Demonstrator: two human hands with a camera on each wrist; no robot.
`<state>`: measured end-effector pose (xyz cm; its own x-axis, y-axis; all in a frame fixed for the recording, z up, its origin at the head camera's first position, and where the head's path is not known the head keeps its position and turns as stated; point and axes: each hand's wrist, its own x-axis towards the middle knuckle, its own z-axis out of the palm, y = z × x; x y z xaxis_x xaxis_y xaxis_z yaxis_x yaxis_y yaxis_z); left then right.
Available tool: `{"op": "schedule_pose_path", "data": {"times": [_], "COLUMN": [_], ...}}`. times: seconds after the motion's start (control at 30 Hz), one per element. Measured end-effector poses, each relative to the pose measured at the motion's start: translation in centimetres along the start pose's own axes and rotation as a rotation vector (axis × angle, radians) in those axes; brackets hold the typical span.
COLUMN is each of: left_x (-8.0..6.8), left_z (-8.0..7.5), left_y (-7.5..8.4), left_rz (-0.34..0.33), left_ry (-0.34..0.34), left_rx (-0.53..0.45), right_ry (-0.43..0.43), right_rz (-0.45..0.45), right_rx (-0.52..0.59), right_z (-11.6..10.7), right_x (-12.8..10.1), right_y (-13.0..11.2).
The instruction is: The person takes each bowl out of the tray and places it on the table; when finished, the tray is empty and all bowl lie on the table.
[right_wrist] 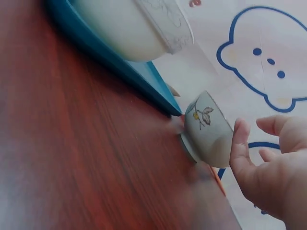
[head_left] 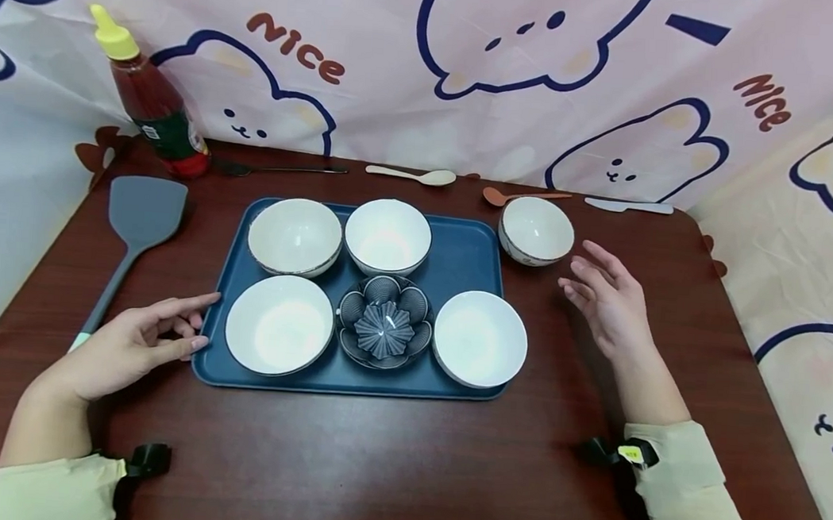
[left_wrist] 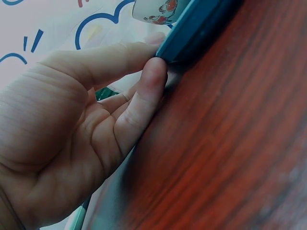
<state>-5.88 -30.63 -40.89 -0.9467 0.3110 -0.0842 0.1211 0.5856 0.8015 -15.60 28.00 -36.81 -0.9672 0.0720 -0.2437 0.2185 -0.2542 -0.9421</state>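
Fingers of the left hand (head_left: pixel 128 346) touch the blue tray (head_left: pixel 460 255) edge, grip relaxed; right hand (head_left: pixel 610 300) hovers wide near the small bowl (head_left: pixel 536 229).

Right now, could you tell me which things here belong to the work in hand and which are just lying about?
In hand:
- blue tray, touched at its left edge by the left hand
- small bowl on the table beside the tray, nearest the right hand
- four white bowls and a dark flower dish on the tray

Lying about:
- sauce bottle
- grey spatula
- spoons along the back edge
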Motion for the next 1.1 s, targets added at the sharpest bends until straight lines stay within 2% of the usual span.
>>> {"op": "schedule_pose_path", "data": {"times": [0.13,0.27,0.37,0.5,0.6,0.83,1.1], "left_x": [0.0,0.0,-0.1,-0.1,-0.1,-0.5,-0.2], "left_z": [0.0,0.0,-0.1,-0.1,0.0,0.0,-0.1], "left_y": [0.2,0.3,0.3,0.3,0.3,0.2,0.4], "left_rz": [-0.001,-0.008,-0.013,-0.015,-0.020,-0.021,-0.010], "left_ry": [-0.005,-0.005,0.003,0.012,0.016,0.010,0.021], "left_rx": [-0.006,-0.008,0.004,0.012,0.016,0.007,0.033], "right_ry": [-0.095,-0.203,-0.300,-0.405,-0.448,-0.506,-0.581], "right_rz": [0.026,0.039,0.041,0.027,0.019,0.052,0.024], "right_rx": [-0.020,-0.085,-0.177,-0.356,-0.433,-0.504,-0.550], "right_z": [-0.3,-0.4,-0.4,-0.2,0.1,0.6,0.9], "right_x": [-1.1,-2.1,-2.8,-3.8,-4.3,-4.8,-4.8], "right_y": [-0.3,-0.3,0.0,0.5,1.1,2.5,2.9]}}
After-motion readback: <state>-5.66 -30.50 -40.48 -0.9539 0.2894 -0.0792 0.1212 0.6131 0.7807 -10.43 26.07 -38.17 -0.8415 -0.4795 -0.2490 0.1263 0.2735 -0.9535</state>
